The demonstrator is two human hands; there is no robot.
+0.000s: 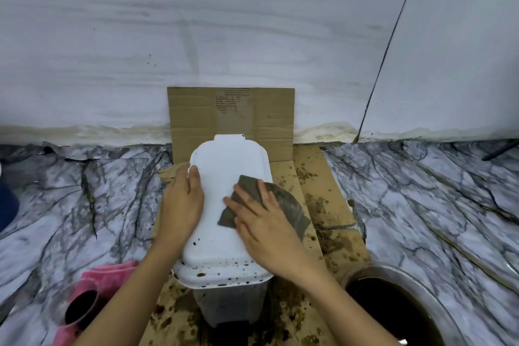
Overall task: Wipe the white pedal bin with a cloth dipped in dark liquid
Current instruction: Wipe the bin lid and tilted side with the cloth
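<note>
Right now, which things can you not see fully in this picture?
Head view only:
- Pedal bin body and pedal: mostly hidden under its own lid.
- Cloth: partly covered by the right hand.
- Metal basin of dark liquid: cut off by the bottom edge.
- Pink cloth: partly hidden by the left forearm.

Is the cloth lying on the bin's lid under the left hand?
No, the cloth lies under the right hand on the lid, while the left hand rests on the lid's left edge.
</note>
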